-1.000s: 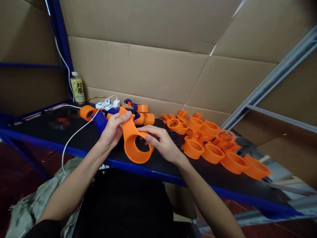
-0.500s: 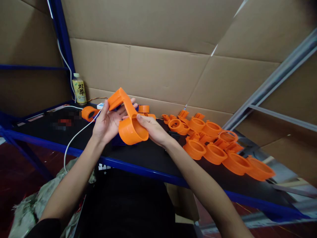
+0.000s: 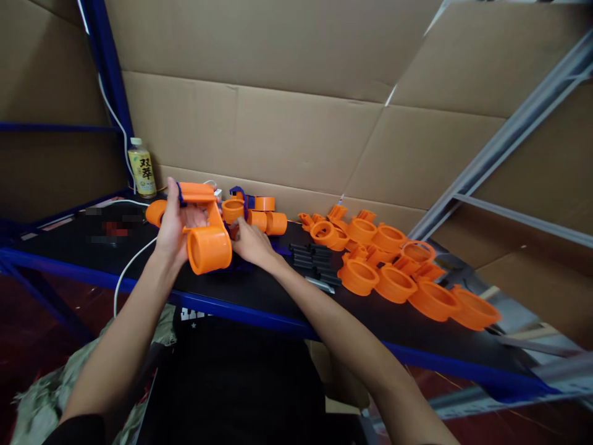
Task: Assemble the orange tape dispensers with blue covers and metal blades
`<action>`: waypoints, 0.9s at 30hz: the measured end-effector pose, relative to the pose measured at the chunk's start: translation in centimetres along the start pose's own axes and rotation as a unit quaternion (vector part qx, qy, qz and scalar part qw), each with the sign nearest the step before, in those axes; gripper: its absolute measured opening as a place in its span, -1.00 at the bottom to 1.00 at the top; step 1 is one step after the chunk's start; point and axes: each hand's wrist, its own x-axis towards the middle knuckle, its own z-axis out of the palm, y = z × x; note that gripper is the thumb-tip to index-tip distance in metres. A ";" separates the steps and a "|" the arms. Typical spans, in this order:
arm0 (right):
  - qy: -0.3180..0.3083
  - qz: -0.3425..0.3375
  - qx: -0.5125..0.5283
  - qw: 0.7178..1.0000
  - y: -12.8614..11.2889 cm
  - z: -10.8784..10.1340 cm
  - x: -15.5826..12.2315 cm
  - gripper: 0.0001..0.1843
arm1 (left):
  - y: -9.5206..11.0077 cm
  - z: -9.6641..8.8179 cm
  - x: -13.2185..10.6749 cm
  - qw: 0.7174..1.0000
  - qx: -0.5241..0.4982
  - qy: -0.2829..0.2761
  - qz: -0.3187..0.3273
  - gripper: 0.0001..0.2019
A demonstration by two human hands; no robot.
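My left hand [image 3: 173, 225] grips a large orange plastic part [image 3: 207, 238] with a cup-shaped end and a flat arm, held upright above the black table [image 3: 278, 290]. Its round cup faces me. My right hand [image 3: 250, 242] rests low on the table just right of the part, fingers curled near blue and orange pieces [image 3: 241, 207]; what the fingers touch is hidden. A small pile of black rods [image 3: 312, 259] lies to the right of that hand.
Several orange ring-shaped parts [image 3: 398, 272] spread across the right half of the table. A drink bottle [image 3: 141, 168] stands at the back left beside a white cable [image 3: 132, 259] and chargers. Cardboard walls close the back; a blue rail [image 3: 259, 315] edges the table front.
The right hand let go of the orange part and dropped to the table. The left hand turned the part and moved it left, so the cup's closed side now faces me.
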 end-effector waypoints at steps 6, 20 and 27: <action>0.031 -0.007 0.015 0.999 -0.1 0.1 0.0 -0.61 | -1.6 0.4 0.2 1.000 0.011 0.013 0.015 -0.49; 0.361 -0.221 -0.008 0.906 2.1 -6.3 -3.4 -0.86 | -5.0 1.2 -0.1 0.999 0.026 0.033 0.028 -0.65; 0.376 -0.250 -0.031 0.892 2.2 -6.1 -3.9 -0.89 | -5.1 1.6 -0.4 0.998 0.026 0.043 0.026 -0.61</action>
